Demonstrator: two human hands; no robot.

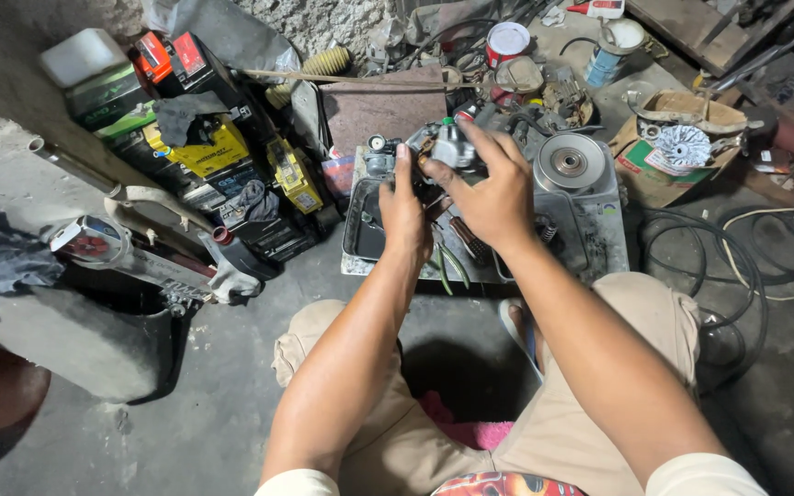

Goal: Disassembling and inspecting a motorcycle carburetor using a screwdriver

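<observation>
My left hand [403, 209] and my right hand [489, 188] both grip a small grey metal engine part [452, 147], held up in front of me above a dirty metal tray [356, 241]. The right hand's fingers wrap over the part's top and right side. The left hand holds its left side with the thumb pointing up. Much of the part is hidden behind the fingers. I am squatting, with my knees in beige shorts below my arms.
A round metal pulley disc [568, 162] lies on a grey box right of the tray. Stacked batteries [204, 147] stand at the left, a cardboard box [668, 152] with a white fan part at the right, black cables [746, 253] on the floor, and a red can [507, 41] behind.
</observation>
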